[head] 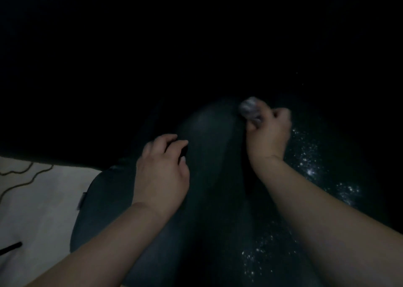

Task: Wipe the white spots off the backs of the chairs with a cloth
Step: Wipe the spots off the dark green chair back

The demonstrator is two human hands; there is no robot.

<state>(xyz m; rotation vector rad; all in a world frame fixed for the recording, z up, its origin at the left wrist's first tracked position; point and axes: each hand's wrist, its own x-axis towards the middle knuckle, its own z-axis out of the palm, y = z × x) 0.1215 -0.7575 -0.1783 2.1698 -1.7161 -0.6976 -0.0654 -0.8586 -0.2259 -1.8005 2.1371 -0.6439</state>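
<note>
At centre frame my right hand point(269, 131) grips a bunched cloth point(249, 110) against the dark chair back point(209, 177). My left hand point(162, 169) rests there, fingers curled. White spots point(309, 160) scatter right.

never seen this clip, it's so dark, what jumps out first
Two bare forearms reach into a dark scene: the right hand grips a bunched cloth at centre right, the left hand rests on the dark chair back. White spots glitter at right.
</note>
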